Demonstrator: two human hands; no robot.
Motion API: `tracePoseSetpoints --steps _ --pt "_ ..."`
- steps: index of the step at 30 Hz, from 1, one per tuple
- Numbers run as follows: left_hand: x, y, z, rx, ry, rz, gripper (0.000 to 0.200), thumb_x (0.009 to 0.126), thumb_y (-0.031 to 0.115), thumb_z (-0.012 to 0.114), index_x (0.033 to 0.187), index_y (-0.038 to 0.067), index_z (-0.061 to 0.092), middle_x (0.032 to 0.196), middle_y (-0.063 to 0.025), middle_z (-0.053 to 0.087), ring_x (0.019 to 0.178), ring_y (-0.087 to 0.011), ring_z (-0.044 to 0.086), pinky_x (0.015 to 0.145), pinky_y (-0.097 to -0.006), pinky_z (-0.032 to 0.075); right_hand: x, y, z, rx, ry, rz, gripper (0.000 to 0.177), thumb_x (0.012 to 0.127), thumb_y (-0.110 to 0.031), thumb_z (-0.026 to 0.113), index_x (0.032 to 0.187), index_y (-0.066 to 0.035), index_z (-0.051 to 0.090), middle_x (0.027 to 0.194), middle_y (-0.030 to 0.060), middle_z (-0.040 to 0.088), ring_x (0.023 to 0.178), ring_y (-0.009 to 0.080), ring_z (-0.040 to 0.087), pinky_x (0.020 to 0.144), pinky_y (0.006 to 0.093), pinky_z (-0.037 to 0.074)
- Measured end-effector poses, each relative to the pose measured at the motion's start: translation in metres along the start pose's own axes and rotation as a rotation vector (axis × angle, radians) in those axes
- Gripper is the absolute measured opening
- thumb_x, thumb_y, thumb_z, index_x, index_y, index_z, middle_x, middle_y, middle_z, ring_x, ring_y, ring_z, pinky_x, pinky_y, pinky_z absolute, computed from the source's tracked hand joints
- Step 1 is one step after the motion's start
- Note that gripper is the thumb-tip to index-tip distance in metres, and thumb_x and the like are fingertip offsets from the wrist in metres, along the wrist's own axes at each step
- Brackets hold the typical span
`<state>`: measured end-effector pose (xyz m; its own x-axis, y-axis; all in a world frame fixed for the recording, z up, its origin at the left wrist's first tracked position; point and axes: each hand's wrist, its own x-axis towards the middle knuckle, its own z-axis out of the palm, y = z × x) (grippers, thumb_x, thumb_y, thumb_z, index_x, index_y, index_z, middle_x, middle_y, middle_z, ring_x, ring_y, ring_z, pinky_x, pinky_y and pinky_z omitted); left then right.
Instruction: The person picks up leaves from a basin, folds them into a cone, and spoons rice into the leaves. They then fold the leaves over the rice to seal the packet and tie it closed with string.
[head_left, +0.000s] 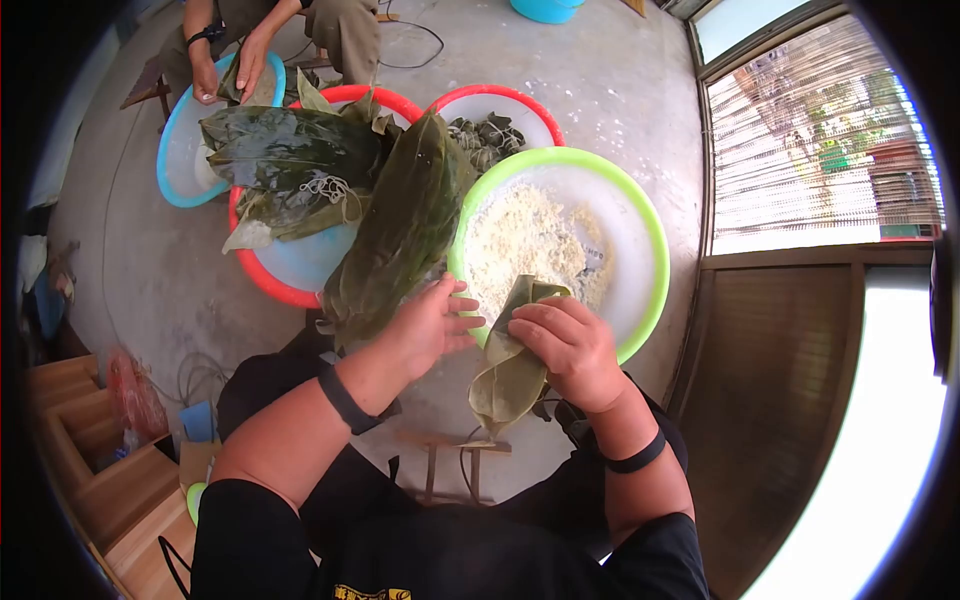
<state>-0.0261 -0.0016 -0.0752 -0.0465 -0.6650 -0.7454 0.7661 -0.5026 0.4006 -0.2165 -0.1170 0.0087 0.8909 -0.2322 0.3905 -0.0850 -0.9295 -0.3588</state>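
- While the person leans over a cluster of basins on the concrete floor (610, 70), both hands work at the near rim of the green basin (656, 250).
- The left hand (430, 328) grips the lower end of a long bamboo leaf (400, 230), fingers curled around its edge. The leaf runs up and away, lying across the gap between the green basin and the red basin (268, 288).
- The right hand (572, 348) is closed, knuckles up, around a folded leaf (508, 378) shaped into a cone. The cone's mouth sits just over the green basin's near rim and its tail hangs down toward the person's lap.
- The two hands are almost touching, fingertips nearly meeting at the rim.
- White rice (530, 240) fills the middle of the green basin, leaving a bare white band along its far and right walls.
- The red basin holds a heap of dark leaves (290, 150) with a tangle of string (325, 188) on top. Several leaves spill over its edge.
- A second red basin (492, 92) behind holds wrapped dumplings (485, 135).
- The basins press rim to rim, with little room between them.
- At the far left, a co-worker's hands (228, 70) hold a leaf over a blue basin (170, 165).
- Bare floor lies open to the right of the green basin, up to the window wall (820, 140).
- Wooden steps (90, 450) crowd the near left.
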Motion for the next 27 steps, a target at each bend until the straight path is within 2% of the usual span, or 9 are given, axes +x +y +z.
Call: tracePoseSetpoints --steps 4,7,11,14,16,20,23,24,27 --pt "0.004 -0.012 0.002 0.029 0.102 0.056 0.045 0.105 0.048 0.047 0.129 0.01 0.051 0.12 -0.0059 0.055 0.107 -0.019 0.054 0.09 -0.0413 0.047 -0.006 -0.008 0.023 0.046 -0.2 -0.018 0.016 0.073 -0.013 0.065 0.088 -0.007 0.063 0.09 0.0028 0.06 0.087 0.0203 0.061 0.068 0.0325 0.055" --pt "0.003 -0.02 0.003 0.09 0.176 0.079 0.042 0.105 0.046 0.049 0.126 0.01 0.053 0.121 -0.0058 0.053 0.109 -0.0181 0.052 0.09 -0.0424 0.046 -0.016 -0.014 0.044 0.107 -0.47 -0.003 0.025 0.073 -0.011 0.063 0.098 -0.006 0.065 0.105 0.0048 0.066 0.091 0.024 0.065 0.069 0.0342 0.057" --pt "0.004 -0.019 0.0 0.082 0.149 0.081 0.042 0.106 0.045 0.048 0.125 0.009 0.055 0.118 -0.0064 0.056 0.105 -0.0189 0.054 0.091 -0.039 0.046 -0.01 -0.013 0.031 0.086 -0.245 0.042 0.031 0.071 -0.011 0.064 0.102 -0.005 0.066 0.106 0.0067 0.066 0.091 0.0245 0.065 0.068 0.0339 0.057" --pt "-0.004 -0.009 0.006 -0.042 -0.025 0.045 0.046 0.108 0.043 0.04 0.131 0.006 0.054 0.117 -0.0094 0.061 0.103 -0.021 0.06 0.093 -0.0392 0.05 0.006 -0.025 0.015 -0.052 -0.082 -0.17 0.031 0.072 -0.013 0.065 0.101 -0.004 0.067 0.101 0.0063 0.064 0.091 0.0203 0.064 0.071 0.032 0.057" --pt "-0.007 -0.004 0.011 -0.127 -0.177 0.063 0.049 0.11 0.042 0.033 0.135 0.003 0.052 0.117 -0.0119 0.065 0.101 -0.0229 0.065 0.093 -0.039 0.053 0.008 -0.037 0.018 -0.021 -0.041 -0.219 0.036 0.071 -0.013 0.066 0.105 -0.003 0.068 0.104 0.0077 0.065 0.093 0.0203 0.064 0.074 0.0317 0.057" --pt "-0.017 0.009 0.014 -0.154 -0.245 0.163 0.055 0.111 0.041 0.025 0.136 0.0 0.051 0.124 -0.0168 0.064 0.106 -0.0259 0.067 0.092 -0.0401 0.056 0.011 -0.042 0.013 -0.019 0.013 -0.245 0.037 0.073 -0.013 0.067 0.109 -0.008 0.068 0.111 0.0057 0.064 0.086 0.0173 0.062 0.071 0.0289 0.055" --pt "-0.023 0.024 0.011 -0.267 -0.3 0.183 0.055 0.11 0.043 0.028 0.133 0.001 0.056 0.113 -0.014 0.069 0.101 -0.024 0.067 0.088 -0.0373 0.057 0.007 -0.032 0.011 -0.028 0.018 -0.216 0.036 0.075 -0.014 0.066 0.111 -0.012 0.068 0.113 0.0033 0.062 0.087 0.016 0.06 0.07 0.029 0.053" --pt "-0.026 0.03 0.016 -0.267 -0.241 0.204 0.058 0.109 0.046 0.029 0.133 0.001 0.057 0.114 -0.0143 0.069 0.103 -0.0237 0.067 0.092 -0.038 0.055 0.008 -0.03 0.012 -0.036 0.009 -0.19 0.036 0.075 -0.014 0.066 0.111 -0.012 0.068 0.113 0.003 0.062 0.088 0.0162 0.06 0.071 0.0297 0.052" --pt "-0.018 0.032 0.004 -0.359 -0.284 0.197 0.062 0.109 0.05 0.029 0.132 0.0 0.057 0.119 -0.015 0.067 0.104 -0.0244 0.066 0.097 -0.039 0.052 0.012 -0.031 0.009 -0.04 -0.01 -0.176 0.035 0.075 -0.015 0.065 0.11 -0.011 0.068 0.114 0.0026 0.063 0.096 0.0178 0.06 0.077 0.0316 0.05"
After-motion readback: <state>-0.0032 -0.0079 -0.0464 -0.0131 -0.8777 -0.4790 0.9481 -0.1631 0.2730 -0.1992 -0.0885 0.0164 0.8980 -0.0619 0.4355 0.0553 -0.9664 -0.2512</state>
